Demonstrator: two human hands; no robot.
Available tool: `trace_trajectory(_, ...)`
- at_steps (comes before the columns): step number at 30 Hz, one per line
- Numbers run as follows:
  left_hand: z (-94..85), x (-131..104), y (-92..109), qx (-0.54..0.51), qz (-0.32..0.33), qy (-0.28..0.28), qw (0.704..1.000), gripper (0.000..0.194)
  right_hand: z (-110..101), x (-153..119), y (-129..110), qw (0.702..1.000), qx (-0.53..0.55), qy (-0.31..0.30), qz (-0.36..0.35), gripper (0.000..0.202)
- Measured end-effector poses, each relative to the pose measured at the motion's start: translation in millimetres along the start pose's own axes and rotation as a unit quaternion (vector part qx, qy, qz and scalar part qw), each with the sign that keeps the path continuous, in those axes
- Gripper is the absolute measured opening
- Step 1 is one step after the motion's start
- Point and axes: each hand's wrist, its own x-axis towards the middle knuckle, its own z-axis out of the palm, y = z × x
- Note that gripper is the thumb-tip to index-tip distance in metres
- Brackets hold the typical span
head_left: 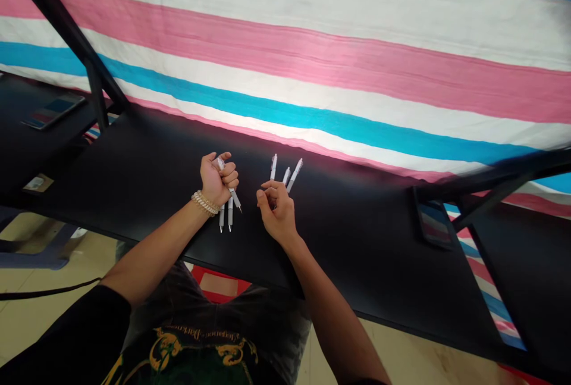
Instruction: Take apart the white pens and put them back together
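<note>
My left hand [218, 180] is closed around a white and grey pen [235, 198], its tip pointing down toward the table and its other end showing by the thumb. Two more pens, a left one [222, 218] and a right one [230, 216], lie side by side below that hand, partly hidden by it. My right hand [279, 212] hovers low with fingers loosely bent and a small gap at the thumb. Just beyond its fingers lie three white pens: a left one [273, 166], a middle one [286, 175] and a right one [295, 174]. Their lower ends are partly covered.
The black table [357, 242] runs across the view. A striped pink, white and blue sheet [312, 63] hangs along its far edge. Dark metal supports stand at both sides. A phone-like dark slab [432, 218] lies at right, and a red stool [218, 284] shows below.
</note>
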Motion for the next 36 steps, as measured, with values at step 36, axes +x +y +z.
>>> trace_trajectory(36,-5.0,14.9,4.6,0.088,0.154,0.043,0.983,0.038,4.3,-2.3,-0.6,0.944,-0.281,-0.076,-0.155,0.025)
